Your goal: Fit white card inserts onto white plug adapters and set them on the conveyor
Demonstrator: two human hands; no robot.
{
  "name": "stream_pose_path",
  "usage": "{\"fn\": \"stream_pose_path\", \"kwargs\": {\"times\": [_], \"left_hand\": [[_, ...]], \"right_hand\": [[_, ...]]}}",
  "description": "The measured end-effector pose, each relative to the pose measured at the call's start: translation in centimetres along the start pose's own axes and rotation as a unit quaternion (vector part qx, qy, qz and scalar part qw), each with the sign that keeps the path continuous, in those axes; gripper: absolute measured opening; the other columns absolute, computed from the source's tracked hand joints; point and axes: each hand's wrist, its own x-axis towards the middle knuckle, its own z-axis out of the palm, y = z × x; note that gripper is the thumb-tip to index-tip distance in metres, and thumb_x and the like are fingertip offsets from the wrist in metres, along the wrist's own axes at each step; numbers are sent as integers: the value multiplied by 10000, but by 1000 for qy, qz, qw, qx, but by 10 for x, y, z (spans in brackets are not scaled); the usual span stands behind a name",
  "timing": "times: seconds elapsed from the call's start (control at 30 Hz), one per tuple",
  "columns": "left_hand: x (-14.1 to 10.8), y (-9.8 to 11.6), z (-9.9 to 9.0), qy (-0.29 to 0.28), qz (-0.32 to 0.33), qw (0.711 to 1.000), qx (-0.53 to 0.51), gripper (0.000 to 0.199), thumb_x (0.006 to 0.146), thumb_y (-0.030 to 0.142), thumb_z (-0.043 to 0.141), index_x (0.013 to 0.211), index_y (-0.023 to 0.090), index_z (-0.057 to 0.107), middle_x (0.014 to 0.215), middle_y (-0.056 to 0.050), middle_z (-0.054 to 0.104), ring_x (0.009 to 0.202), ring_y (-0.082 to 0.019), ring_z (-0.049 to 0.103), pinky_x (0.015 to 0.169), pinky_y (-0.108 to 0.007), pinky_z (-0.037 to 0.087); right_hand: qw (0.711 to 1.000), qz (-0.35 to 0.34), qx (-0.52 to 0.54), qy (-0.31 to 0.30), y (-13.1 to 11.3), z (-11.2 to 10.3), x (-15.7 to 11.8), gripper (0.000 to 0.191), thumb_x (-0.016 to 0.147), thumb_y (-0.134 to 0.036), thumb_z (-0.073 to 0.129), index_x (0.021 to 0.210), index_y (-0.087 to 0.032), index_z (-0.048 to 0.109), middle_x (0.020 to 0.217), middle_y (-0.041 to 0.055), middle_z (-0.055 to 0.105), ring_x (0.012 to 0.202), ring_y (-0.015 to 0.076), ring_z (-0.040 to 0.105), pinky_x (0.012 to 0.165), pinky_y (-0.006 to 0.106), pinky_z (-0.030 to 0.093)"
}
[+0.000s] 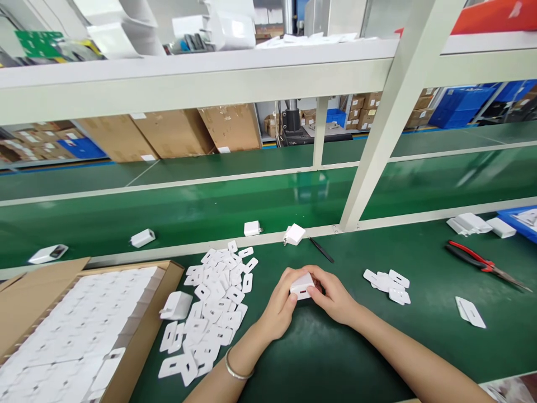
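Both my hands hold one white charger (pixel 301 287) above the green table, its face with a dark port slot turned toward me. My left hand (pixel 280 302) wraps its left side, thumb at the lower edge. Against the right side presses my right hand (pixel 333 294), with the thumb on the front face. To the left spreads a heap of white slotted plates (pixel 218 291). A white charger (pixel 176 306) lies by the heap's left edge. Just beyond my hands are another charger (pixel 295 234) and black tweezers (pixel 321 249).
An open carton (pixel 142 319) of packed white pieces stands at left. Chargers, one of them here (pixel 252 228), sit on the green conveyor (pixel 180 207). Right of my hands are a few plates (pixel 388 284) and red-black pliers (pixel 482 260). A slanted post (pixel 386 134) rises behind the table.
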Motion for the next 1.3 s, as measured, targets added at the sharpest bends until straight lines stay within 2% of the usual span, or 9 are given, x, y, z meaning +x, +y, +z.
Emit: {"fn": "stream_pose_path", "kwargs": {"times": [0.07,0.2,0.67,0.77,0.83,0.9,0.97,1.17,1.3], "left_hand": [[2,0,-4,-10,5,1000,12,449,1099,521,350,1412,277,559,1084,-83,572,937,-241,542,822,-367,456],[4,0,-3,17,19,1000,18,395,1087,489,435,1316,242,642,948,-59,561,828,-209,523,724,-319,429],[2,6,0,41,47,998,-10,367,1089,472,456,1283,250,676,973,-63,587,843,-197,529,722,-304,447],[0,5,-1,28,12,999,-12,499,1101,539,343,1311,228,671,1029,-88,639,905,-222,566,783,-341,484],[0,4,-1,20,-20,1000,-13,564,1104,557,275,1318,215,669,1150,-108,678,1029,-254,590,895,-391,500],[1,3,0,20,-37,999,-12,546,1109,539,285,1312,214,673,1247,-103,688,1138,-268,590,1034,-438,457],[1,1,1,27,-37,999,-11,483,1114,495,333,1298,218,683,1260,-92,695,1154,-261,596,1091,-447,416],[2,0,3,38,-7,999,-12,404,1114,436,383,1277,227,689,1049,-76,673,936,-217,588,834,-342,486],[1,3,0,27,10,1000,-6,392,1118,430,365,1316,249,652,1023,-65,627,904,-210,563,815,-336,472]], "right_hand": [[1000,-5,-12,-6,0,0,0,371,1044,-502,471,1229,-200,581,846,13,626,667,149,517,618,273,403],[1000,-18,-9,-6,-2,0,1,384,1045,-522,468,1239,-209,577,842,10,630,652,146,509,615,271,396],[1000,-31,3,-1,-9,2,-1,353,1035,-502,495,1251,-233,567,883,12,616,674,149,501,626,278,402],[1000,-16,0,11,-4,3,-1,342,1039,-512,476,1186,-221,577,874,21,620,686,156,512,632,287,400],[1000,3,6,15,-1,3,-2,334,1037,-515,478,1144,-216,582,846,15,608,680,155,507,623,286,394],[1000,20,13,15,1,3,-2,328,1035,-515,488,1122,-215,587,817,4,587,666,150,494,616,283,390],[999,27,21,14,2,2,-1,323,1041,-511,478,1109,-215,591,832,5,592,680,150,500,628,285,398],[998,44,35,0,0,2,-1,248,990,-415,588,1146,-222,593,766,-33,542,642,132,467,595,263,376],[998,52,32,-6,0,1,-1,246,945,-335,642,1163,-227,603,746,-47,524,627,123,463,583,251,371]]}}
